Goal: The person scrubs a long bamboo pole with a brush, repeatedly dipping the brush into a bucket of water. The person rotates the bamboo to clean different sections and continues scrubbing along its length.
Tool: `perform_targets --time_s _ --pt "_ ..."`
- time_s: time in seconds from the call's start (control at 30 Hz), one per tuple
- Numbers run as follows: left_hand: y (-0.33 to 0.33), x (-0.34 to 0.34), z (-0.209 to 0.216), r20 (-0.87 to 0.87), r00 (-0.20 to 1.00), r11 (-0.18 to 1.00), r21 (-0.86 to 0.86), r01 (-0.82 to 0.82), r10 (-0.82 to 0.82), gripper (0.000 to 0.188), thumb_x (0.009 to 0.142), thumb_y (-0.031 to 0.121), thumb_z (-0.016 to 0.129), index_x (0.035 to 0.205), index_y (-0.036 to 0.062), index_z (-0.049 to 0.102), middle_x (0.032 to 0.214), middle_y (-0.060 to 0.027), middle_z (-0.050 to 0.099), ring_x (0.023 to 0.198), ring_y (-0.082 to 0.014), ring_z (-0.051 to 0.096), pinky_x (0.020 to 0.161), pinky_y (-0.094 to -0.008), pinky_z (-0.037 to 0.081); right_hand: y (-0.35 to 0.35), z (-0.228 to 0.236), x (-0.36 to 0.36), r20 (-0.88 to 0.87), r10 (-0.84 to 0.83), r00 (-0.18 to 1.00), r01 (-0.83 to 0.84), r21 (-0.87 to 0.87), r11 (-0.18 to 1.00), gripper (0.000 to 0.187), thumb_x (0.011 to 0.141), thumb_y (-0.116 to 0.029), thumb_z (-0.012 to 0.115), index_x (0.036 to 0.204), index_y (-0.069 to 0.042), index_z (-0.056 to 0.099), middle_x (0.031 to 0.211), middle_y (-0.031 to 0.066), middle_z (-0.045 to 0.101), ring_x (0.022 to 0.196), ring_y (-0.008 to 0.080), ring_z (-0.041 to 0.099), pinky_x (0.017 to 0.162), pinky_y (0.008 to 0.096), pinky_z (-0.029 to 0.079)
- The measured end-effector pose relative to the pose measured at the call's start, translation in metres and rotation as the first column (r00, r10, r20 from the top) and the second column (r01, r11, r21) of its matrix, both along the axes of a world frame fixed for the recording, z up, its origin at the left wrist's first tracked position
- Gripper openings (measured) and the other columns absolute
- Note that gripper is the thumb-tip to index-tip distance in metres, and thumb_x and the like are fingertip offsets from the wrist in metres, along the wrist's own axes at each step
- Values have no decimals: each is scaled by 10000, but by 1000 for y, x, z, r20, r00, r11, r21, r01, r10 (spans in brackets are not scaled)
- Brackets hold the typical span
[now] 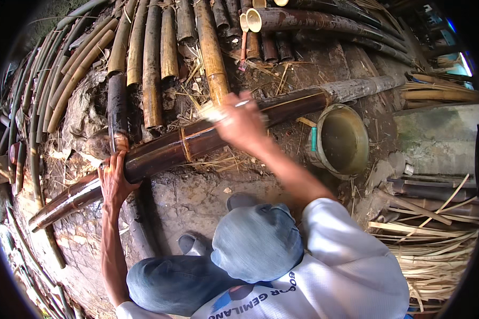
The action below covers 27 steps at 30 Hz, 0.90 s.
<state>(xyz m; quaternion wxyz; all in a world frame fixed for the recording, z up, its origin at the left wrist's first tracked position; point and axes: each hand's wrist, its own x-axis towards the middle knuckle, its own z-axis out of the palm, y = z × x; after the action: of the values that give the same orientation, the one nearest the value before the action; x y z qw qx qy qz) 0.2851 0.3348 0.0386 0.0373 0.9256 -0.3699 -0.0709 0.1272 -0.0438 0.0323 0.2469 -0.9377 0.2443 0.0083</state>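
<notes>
A long, dark, wet bamboo pole [159, 153] slants from the lower left to the upper right in front of me. My left hand [116, 179] is wrapped over its nearer left part, fingers on the far side and thumb toward me. Farther right, my right hand [241, 121] is closed against the pole's upper surface, smeared by motion. A pale, blurred thing [213, 112] shows at its fingers, and I cannot make out its kind. Under the pole, by my left hand, lies a crosswise dark bamboo piece [118, 103].
Right of the pole stands a bucket [321, 155] of murky water with a green handle grip. Many cut bamboo poles [151, 64] lie at the back and left. Thick poles [314, 20] are stacked at the far right. Split bamboo strips [436, 260] pile up at the near right.
</notes>
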Motion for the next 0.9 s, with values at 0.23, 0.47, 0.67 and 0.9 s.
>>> perform_targets --time_s 0.23,0.47,0.67,0.9 --pt "-5 2 -28 196 981 997 -73 11 4 1154 516 245 984 1519 124 425 1463 -117 527 1390 -323 472 1179 -539 271 -239 0 -70 -235 -424 875 317 -386 867 480 1004 -496 537 1217 -110 726 1116 186 732 1224 332 617 1228 548 249" --pt "-12 11 -47 392 920 996 -84 43 -7 1089 553 329 954 1500 111 462 1484 -107 524 1424 -305 448 1228 -532 238 43 -17 49 136 221 966 -225 15 974 469 914 -372 734 1253 -49 694 1047 255 751 1213 326 669 1237 607 255" --pt "3 6 -41 397 917 997 -80 4 29 1082 552 243 951 1507 113 459 1470 -118 533 1416 -320 460 1234 -537 237 -129 -20 -52 132 -231 964 265 -379 887 479 1012 -368 571 1371 -56 627 1365 261 615 1415 379 473 1270 566 163" --pt "5 -4 -56 509 855 977 -215 17 97 828 739 168 757 1517 115 479 1489 -124 524 1436 -326 443 1255 -560 216 -40 -3 10 -6 -217 976 216 -89 972 467 1029 -423 549 1332 -79 641 1287 234 667 1377 382 520 1234 600 219"
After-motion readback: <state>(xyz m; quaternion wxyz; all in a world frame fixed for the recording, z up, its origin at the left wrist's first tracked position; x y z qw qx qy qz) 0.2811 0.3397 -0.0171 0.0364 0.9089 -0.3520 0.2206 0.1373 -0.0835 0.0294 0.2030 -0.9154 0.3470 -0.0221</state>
